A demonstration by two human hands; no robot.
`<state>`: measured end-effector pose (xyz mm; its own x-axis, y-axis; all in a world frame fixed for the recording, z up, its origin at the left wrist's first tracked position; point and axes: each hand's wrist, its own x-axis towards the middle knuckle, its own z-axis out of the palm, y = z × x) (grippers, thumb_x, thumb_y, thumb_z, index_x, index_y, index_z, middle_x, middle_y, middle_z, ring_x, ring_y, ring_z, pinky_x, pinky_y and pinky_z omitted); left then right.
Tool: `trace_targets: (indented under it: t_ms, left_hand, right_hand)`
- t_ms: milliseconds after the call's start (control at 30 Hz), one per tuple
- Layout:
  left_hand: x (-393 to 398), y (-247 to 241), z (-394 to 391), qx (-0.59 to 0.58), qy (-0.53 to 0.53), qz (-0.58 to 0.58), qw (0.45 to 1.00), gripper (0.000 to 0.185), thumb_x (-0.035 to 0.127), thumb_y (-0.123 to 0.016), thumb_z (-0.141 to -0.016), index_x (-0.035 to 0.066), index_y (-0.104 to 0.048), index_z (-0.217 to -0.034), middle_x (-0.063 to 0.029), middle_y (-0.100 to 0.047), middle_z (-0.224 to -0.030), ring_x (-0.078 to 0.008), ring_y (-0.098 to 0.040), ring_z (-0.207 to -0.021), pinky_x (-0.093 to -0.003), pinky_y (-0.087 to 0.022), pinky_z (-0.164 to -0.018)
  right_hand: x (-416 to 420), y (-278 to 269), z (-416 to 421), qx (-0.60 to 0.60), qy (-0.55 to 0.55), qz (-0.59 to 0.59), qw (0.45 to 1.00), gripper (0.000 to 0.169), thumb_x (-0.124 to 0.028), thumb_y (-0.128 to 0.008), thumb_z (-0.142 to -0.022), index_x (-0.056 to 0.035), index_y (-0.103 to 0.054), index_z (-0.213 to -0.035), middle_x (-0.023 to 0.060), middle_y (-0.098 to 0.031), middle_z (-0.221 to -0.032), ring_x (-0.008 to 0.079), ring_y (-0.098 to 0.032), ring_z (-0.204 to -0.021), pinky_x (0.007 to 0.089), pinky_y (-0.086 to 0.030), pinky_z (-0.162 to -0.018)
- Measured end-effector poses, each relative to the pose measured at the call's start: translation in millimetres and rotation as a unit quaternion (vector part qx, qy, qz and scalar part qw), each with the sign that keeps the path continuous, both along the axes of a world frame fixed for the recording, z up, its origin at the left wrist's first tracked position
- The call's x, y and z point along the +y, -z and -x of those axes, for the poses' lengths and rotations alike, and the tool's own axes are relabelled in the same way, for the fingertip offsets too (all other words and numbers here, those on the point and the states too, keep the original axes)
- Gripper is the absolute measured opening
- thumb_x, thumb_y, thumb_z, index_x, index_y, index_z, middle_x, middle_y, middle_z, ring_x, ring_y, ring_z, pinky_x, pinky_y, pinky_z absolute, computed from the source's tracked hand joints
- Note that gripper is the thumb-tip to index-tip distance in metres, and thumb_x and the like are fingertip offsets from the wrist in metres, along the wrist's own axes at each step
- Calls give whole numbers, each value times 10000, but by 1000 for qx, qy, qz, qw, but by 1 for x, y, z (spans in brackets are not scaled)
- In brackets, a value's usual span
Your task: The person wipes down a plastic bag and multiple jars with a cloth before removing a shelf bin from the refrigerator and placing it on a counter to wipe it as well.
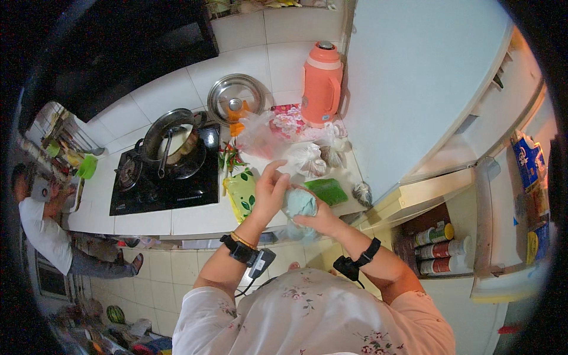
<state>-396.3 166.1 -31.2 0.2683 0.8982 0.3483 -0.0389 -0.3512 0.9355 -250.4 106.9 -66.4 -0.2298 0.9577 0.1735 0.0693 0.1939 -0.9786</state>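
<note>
A crumpled light-blue bundle, seemingly thin plastic, rests in my right hand, which curls around its right and lower side. More pale, see-through plastic hangs below the bundle. My left hand is just left of it with fingers apart; whether its edge touches the plastic is unclear. Beside my left hand lies a yellow-green packet with a leaf print. A flat green packet lies beyond my right hand. Knotted plastic bags with dark contents sit farther back on the white counter.
A pan with a ladle stands on the black gas hob. Red and green chillies, a glass lid and a coral thermos flask are at the back. The refrigerator borders the right. Another person is at far left.
</note>
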Motion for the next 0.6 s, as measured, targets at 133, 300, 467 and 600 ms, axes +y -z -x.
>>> trace_targets:
  t_ms: [133, 300, 467, 600]
  left_hand:
    - [7, 5, 6, -125, 19, -1, 992, 339, 152, -469, -836, 21, -401, -1141, -73, -524, -869, -134, -501, -814, -267, -402, -747]
    - [-12, 15, 6, -113, 173, 182, 961, 678, 342, -613, -733, 41, -300, -1253, -44, -475, -1061, -158, -455, -968, -287, -366, -818]
    - [-17, -3, 8, -79, 140, 195, 968, 575, 199, -645, -722, 72, -353, -1201, -27, -510, -968, -140, -481, -896, -270, -398, -752]
    - [-14, 1, 14, 78, 95, 15, 992, 475, 151, -645, -693, 61, -427, -1105, -45, -524, -936, -145, -502, -847, -279, -413, -727]
  right_hand:
    - [0, -18, -2, -71, 71, 25, 995, 603, -58, -644, -658, -38, -374, -1197, 52, -502, -1079, 124, -474, -960, 278, -386, -831]
    - [3, -18, 4, 42, 173, -62, 982, 482, -25, -620, -668, -20, -432, -1112, 67, -526, -1014, 140, -499, -914, 286, -404, -800]
    - [1, -33, -8, -21, 240, -126, 962, 339, -41, -609, -703, -4, -481, -1015, 71, -548, -960, 148, -516, -871, 279, -409, -779]
    - [4, -48, -23, 65, 149, -140, 977, 347, -103, -605, -734, -5, -478, -1041, 68, -531, -1007, 153, -485, -923, 302, -383, -817]
